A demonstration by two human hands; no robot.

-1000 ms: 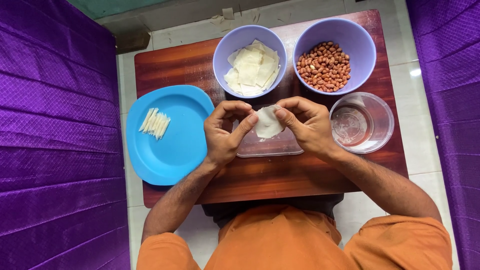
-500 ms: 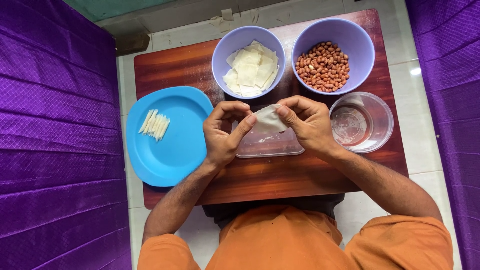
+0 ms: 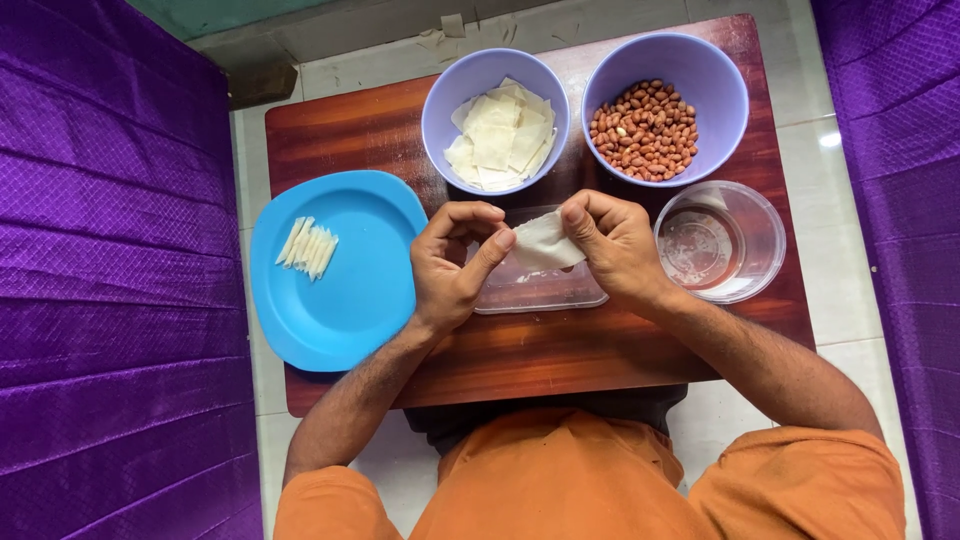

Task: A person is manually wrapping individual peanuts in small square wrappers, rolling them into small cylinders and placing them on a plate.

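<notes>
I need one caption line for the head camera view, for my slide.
Both hands, left hand and right hand, hold a white wrapper sheet above a clear tray, between a blue plate and bowls.

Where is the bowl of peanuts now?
In the head view, the peanut bowl stands at the table's far right, beside the wrapper bowl, behind the clear bowl.

Two hands: left (image 3: 450, 265), right (image 3: 615, 245). One wrapper (image 3: 545, 243) between them. Two purple bowls (image 3: 440, 120) (image 3: 725, 95), one blue plate (image 3: 370, 300), one clear bowl (image 3: 765, 250), one clear tray (image 3: 545, 295), one wooden table (image 3: 340, 130). Roughly seven rolls (image 3: 308, 248) on the plate.
</notes>
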